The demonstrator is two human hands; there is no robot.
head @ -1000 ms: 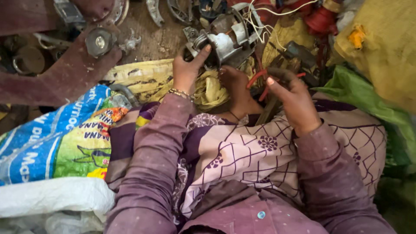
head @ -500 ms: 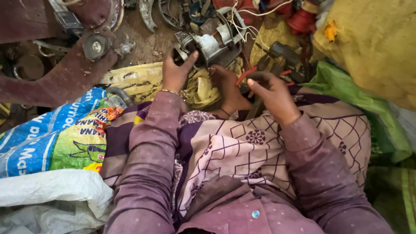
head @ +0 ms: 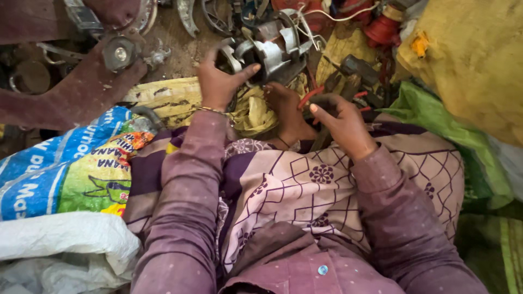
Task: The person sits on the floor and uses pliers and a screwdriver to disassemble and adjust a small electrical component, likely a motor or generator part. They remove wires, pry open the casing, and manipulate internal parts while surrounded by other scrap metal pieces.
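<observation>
My left hand (head: 220,80) grips a grey metal motor housing (head: 269,51) with wires trailing from it, thumb pressed against its side. A bangle circles that wrist. My right hand (head: 342,121) is closed around a tool with red handles (head: 311,96), probably pliers, held low beside my bare foot (head: 287,111). The foot rests just under the motor, on a crumpled yellow sack (head: 180,100). My lap is covered by patterned purple and cream cloth (head: 305,190).
Rusty metal parts (head: 81,90) and a round fitting (head: 120,53) lie at the upper left. A blue and green printed sack (head: 71,169) and a white bag (head: 65,245) sit left. Red parts (head: 384,27), a yellow bag (head: 474,60) and green cloth (head: 436,117) crowd the right.
The view has shifted a little downward and closer. My left hand keeps its grip on the motor housing; my right hand has lowered slightly with the red-handled tool.
</observation>
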